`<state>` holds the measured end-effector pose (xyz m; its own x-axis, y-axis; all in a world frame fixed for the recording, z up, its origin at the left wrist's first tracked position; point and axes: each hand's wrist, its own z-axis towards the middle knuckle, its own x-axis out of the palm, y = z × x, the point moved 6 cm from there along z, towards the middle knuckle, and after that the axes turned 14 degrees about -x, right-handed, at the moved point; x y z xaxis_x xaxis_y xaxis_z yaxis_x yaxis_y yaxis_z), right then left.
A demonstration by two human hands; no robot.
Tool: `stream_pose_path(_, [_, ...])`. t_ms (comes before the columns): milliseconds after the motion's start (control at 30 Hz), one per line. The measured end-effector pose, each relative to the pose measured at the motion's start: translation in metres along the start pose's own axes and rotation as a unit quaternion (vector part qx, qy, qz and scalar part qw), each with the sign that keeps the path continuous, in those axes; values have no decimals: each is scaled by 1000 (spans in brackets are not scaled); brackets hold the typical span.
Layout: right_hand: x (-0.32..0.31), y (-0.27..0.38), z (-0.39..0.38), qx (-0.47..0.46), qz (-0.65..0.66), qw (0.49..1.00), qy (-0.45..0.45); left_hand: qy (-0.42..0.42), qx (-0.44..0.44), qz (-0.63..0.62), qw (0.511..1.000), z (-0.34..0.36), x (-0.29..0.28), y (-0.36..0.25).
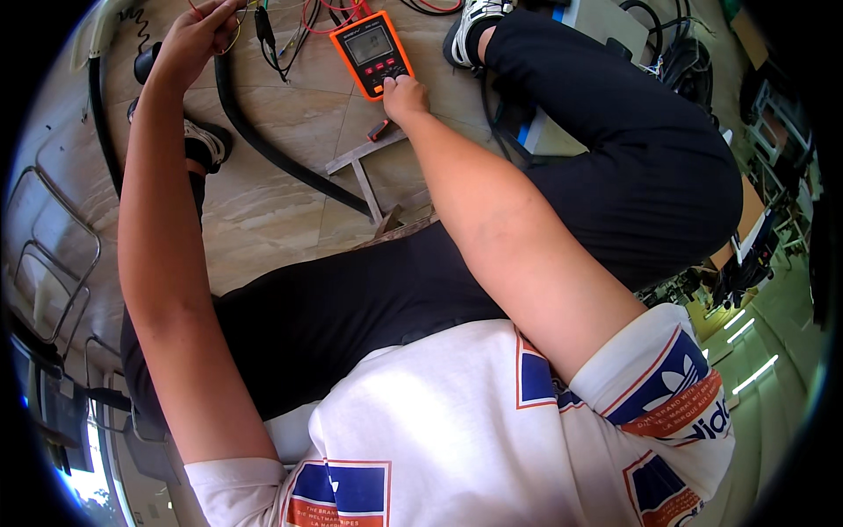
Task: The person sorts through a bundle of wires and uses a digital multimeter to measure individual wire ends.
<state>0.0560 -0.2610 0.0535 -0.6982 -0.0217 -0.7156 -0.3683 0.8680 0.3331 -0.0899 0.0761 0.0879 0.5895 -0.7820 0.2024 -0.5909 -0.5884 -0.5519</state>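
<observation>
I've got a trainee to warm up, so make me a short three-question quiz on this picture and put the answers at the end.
1. Which hand touches the orange-framed meter?
2. True or false: the left hand is empty.
3. The thick curved tube is: a) white, b) black, c) green.

Key:
1. The right hand, at the meter's lower part.
2. False; it holds thin wires.
3. b) black.
</observation>
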Motion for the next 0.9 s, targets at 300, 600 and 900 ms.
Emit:
stream_pose_path(300, [-3, 0, 1, 1, -1, 1000, 7, 5, 3, -5, 1000, -2, -2, -2])
stream_pose_path(600, [-3, -5, 3, -12, 10, 1000, 26, 14, 7, -14, 1000, 0, -2, 1])
stream_pose_path(900, [6, -17, 7, -11, 61, 995, 72, 0, -7, -13, 1000, 0, -6, 3])
